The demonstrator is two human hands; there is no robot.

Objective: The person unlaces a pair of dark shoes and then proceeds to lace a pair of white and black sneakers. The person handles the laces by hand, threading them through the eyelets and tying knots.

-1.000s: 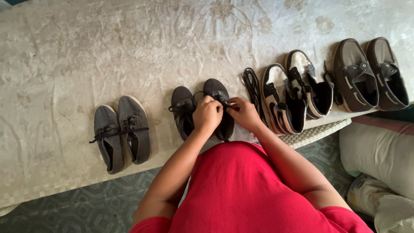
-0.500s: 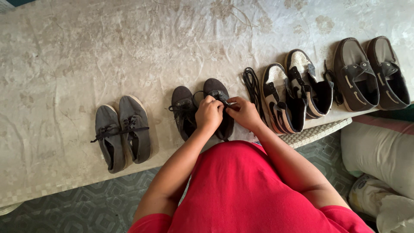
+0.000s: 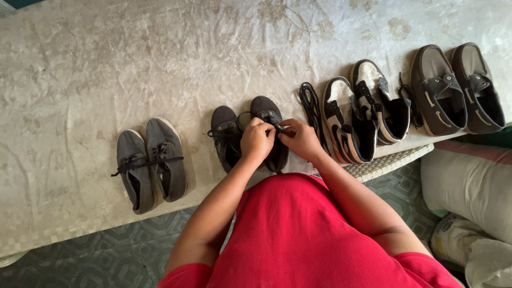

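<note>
Both hands meet over one dark shoe (image 3: 269, 114): the left hand (image 3: 257, 141) is curled, its fingers closed on the shoe's black lace (image 3: 276, 126), while the right hand (image 3: 302, 140) pinches the same lace from the other side, fingertips touching those of the left. This shoe stands toe-away near the middle of the table's near edge — just beside its partner shoe (image 3: 226, 136), which lies to the left with its laces loose.

Farther left, well apart from the hands, sits a grey pair of sneakers (image 3: 152, 162) with a black lace drawn across both. Just right of the right hand lies a coil of spare black laces (image 3: 311, 106); beyond it stand black-and-white high-top sneakers (image 3: 362, 114), and at the far right a brown pair of boat shoes (image 3: 458, 88). All rest on a crinkled pale table cover (image 3: 160, 58) with a faint floral print. Below the hands a red shirt (image 3: 298, 234) fills the near view — a pale pillow (image 3: 469, 186) lies at the lower right.
</note>
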